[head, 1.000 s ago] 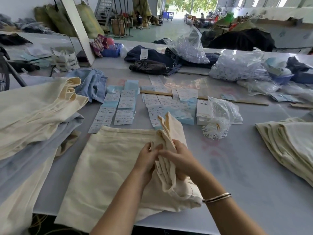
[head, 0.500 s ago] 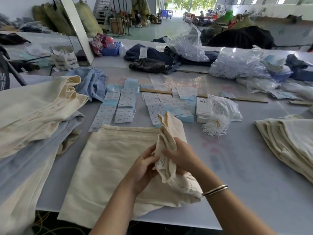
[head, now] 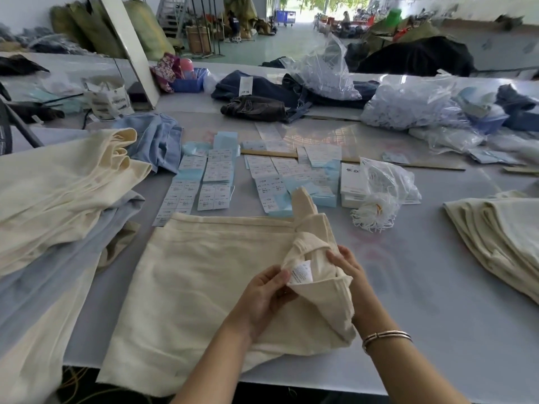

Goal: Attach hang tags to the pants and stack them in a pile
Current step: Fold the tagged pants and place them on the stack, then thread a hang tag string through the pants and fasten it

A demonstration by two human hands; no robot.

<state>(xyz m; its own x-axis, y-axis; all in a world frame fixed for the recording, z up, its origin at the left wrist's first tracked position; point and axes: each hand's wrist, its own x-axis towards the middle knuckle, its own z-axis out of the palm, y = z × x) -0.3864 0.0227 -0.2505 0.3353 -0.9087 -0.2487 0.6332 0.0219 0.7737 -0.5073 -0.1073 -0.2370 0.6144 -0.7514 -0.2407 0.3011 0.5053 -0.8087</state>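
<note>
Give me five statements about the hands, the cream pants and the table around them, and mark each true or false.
1. Both hands hold the cream pants. True.
2. A white sewn-in label shows at the opened waistband. True.
3. The left hand holds a hang tag. False: it pinches the fabric beside the label.
4. The right hand wears the bracelet. True, on its wrist.
5. The paper tags lie on the pants. False: they lie on the table beyond them.
</note>
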